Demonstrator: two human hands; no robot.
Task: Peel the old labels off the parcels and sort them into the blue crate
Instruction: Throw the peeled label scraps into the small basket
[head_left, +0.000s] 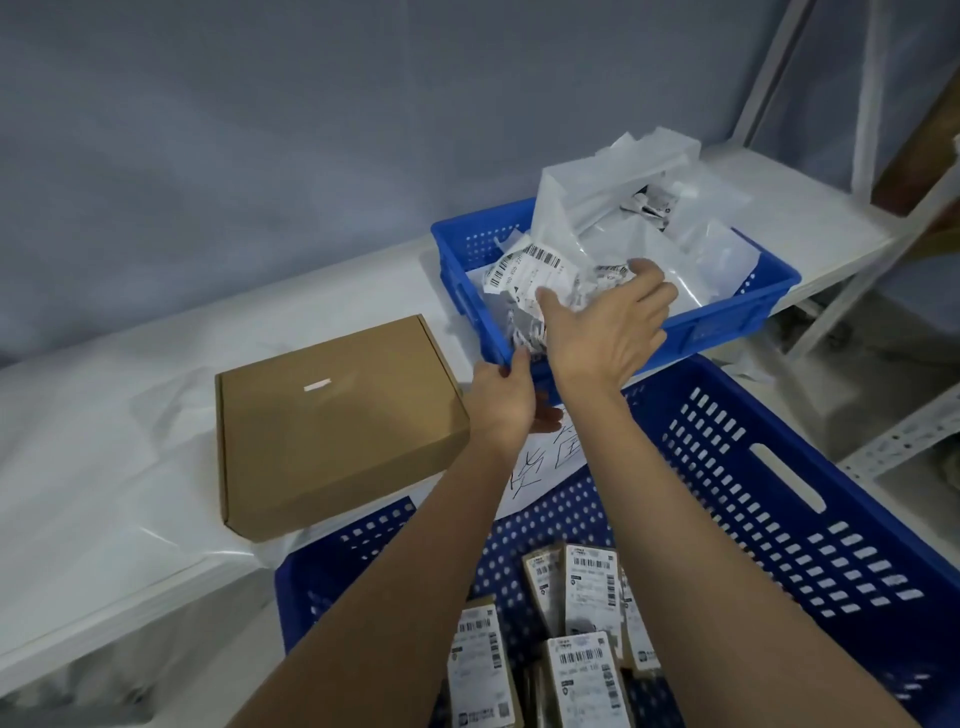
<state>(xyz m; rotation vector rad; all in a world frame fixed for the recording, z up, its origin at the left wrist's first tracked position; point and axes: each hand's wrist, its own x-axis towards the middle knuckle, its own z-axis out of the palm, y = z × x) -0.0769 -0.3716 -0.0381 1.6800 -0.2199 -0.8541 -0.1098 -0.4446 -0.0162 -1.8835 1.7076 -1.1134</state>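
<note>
A small blue crate (727, 318) stands on the white table and holds a wad of crumpled peeled labels (530, 266) and white plastic bags (623, 197). My left hand (503, 405) grips the crate's near left corner, thumb over the rim. My right hand (609, 332) lies with spread fingers on top of the label wad, thumb touching it. A plain brown cardboard parcel (337, 415) with a scrap of white label residue sits on the table left of my hands. Several small parcels with barcode labels (587, 584) stand in a large blue crate (779, 467) below my arms.
A white sheet with handwriting (540, 470) hangs on the large crate's far wall. The table (104, 467) is covered in white plastic film. A grey wall runs behind it. White metal shelving (878, 104) rises at the right.
</note>
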